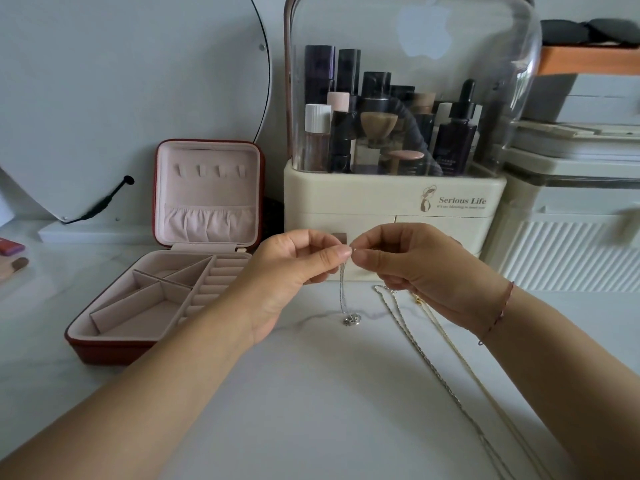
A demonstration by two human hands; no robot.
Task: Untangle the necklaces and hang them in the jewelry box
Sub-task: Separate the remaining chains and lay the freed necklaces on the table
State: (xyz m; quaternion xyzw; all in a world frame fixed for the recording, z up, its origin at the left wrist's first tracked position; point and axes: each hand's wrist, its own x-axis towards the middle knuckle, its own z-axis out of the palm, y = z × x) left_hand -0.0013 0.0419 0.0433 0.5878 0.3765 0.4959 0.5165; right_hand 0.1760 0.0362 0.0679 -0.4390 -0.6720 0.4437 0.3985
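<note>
On the white marbled tabletop point(311, 393), closest to the viewer and to the right, two long thin necklaces lie stretched out side by side: a pale twisted metal chain point(415, 344) and a yellow gold chain point(450, 344), their upper ends passing under the right hand point(415, 268). That hand, with a thin red string bracelet point(498, 313) round its wrist, meets the left hand point(294, 271) above the table; both have thumb and forefinger curled in and pinching the top of a fine silver chain necklace point(342, 292), fingertips almost touching. The silver chain hangs straight down from the pinch, and its small round silver pendant point(352, 320) reaches the tabletop. Further left stands the open square jewelry box with a red shell and pink velvet lining point(110, 348); its divided tray holds nothing visible, and the row of small pink hooks point(209, 170) in the upright lid is bare. Behind the hands sits a cream plastic cosmetics organiser with a clear domed cover point(381, 202), full of dark bottles, and a round mirror point(121, 81) leans at the back left
</note>
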